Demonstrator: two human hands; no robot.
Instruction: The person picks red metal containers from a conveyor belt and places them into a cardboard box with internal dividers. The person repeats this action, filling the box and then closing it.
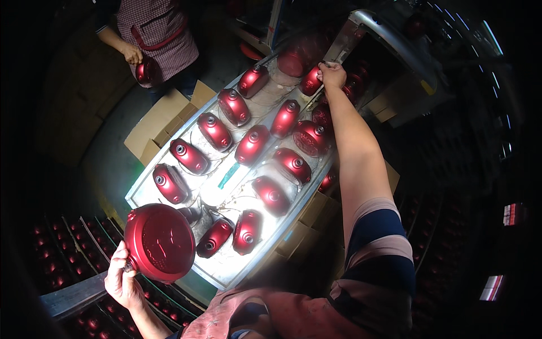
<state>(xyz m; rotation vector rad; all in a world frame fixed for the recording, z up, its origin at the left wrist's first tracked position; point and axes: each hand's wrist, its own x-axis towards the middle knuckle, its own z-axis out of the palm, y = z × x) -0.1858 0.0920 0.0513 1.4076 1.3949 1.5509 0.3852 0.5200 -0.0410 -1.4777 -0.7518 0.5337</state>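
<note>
Our left hand (123, 282) is wrapped round the neck of a red bottle (161, 243), holding it up at the near end of the table (223, 271), round face toward us. On the table sits a loose crowd of similar bottles (251, 146). Our right hand (332, 74) is way over at the table's far end, fingers curled at another bottle (311, 83); can't tell if they've really got hold. Past the table's far-left side, a co-worker (158, 28) has one too. Looks like a two-handed bottle-handling step to us; next move calls for a firm neck grip without bumping neighbours.
</note>
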